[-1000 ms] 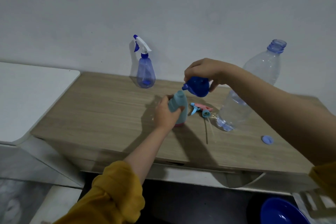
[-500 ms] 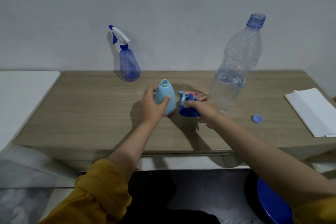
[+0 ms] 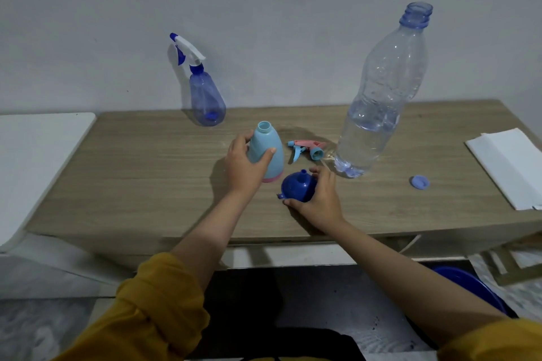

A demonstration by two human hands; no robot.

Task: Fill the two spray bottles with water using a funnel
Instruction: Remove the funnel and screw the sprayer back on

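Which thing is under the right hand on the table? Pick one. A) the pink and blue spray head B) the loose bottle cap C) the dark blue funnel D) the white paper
C: the right hand cups the dark blue funnel, which sits spout-up on the table.

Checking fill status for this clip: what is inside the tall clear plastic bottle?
The tall clear plastic bottle, uncapped, holds clear water to a little under half its height; above that it looks empty. Nothing else shows inside. Its base rests on the wooden table.
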